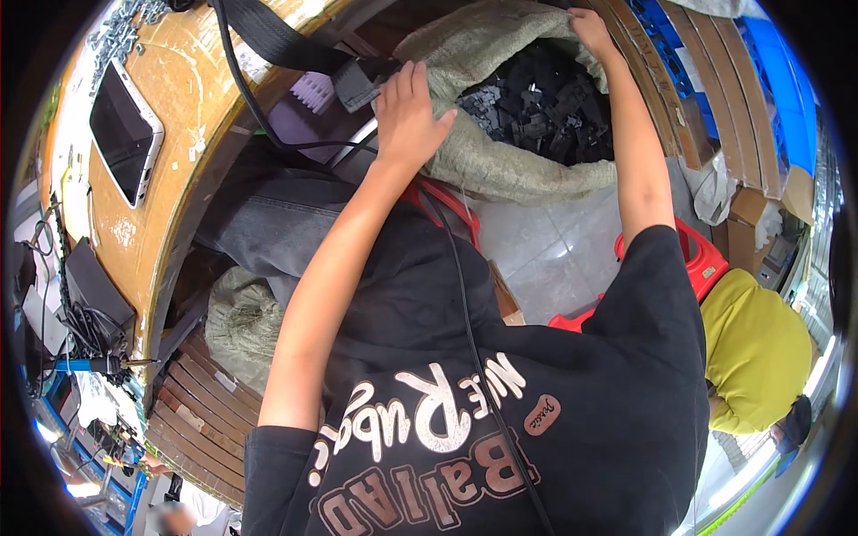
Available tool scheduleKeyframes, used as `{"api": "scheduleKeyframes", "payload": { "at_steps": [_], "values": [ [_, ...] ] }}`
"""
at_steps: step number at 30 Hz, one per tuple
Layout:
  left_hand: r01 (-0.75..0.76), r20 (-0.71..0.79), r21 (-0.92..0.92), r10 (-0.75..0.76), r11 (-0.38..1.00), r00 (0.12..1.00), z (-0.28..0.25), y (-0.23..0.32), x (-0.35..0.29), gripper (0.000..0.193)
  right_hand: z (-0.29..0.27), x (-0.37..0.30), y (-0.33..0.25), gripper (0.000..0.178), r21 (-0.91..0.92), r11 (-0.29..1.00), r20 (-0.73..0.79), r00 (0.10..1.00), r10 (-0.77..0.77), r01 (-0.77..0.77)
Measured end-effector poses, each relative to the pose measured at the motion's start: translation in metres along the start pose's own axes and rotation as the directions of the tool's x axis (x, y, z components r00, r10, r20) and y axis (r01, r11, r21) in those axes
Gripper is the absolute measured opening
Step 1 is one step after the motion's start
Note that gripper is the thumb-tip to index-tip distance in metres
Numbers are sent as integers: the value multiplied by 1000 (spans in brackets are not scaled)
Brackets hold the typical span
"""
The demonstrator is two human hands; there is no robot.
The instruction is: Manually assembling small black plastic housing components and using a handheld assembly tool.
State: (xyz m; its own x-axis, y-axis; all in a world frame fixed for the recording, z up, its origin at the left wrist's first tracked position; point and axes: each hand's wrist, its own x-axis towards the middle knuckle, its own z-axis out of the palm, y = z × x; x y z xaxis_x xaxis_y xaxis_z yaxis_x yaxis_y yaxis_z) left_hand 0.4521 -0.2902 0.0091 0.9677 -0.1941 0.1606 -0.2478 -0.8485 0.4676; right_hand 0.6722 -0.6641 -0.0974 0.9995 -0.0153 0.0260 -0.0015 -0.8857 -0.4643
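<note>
A pale green woven sack [518, 170] stands with its mouth rolled back. Inside it lies a heap of small black plastic parts [550, 103]. My right hand [592, 34] reaches to the sack's far right rim, its fingers closed on the fabric. At the sack's left side is my left hand [411, 121], fingers stretched out and thumb apart, against the fabric. Next to those fingertips hangs a wide black strap [295, 40] with a grey end piece. What lies beneath the left palm is hidden.
On the wooden table [183, 89] at left lie a phone [125, 132] and a pile of small metal parts [121, 36]. Red plastic stools [697, 263] stand by the sack. Stacked cardboard [733, 89] and blue crates are at right. A person in yellow [755, 353] is behind.
</note>
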Motion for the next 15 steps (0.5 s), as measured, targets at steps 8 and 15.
{"api": "scheduleKeyframes", "payload": {
  "at_steps": [8, 15],
  "values": [
    [521, 375, 49, -499, 852, 781, 37, -38, 0, 62, 0, -29, -55, 25, 289, 906, 56, 950, 308, -311],
    [608, 404, -191, -503, 771, 764, 44, -76, -3, 41, -44, -56, -135, 23, 144, 898, 52, 910, 412, -415]
  ]
}}
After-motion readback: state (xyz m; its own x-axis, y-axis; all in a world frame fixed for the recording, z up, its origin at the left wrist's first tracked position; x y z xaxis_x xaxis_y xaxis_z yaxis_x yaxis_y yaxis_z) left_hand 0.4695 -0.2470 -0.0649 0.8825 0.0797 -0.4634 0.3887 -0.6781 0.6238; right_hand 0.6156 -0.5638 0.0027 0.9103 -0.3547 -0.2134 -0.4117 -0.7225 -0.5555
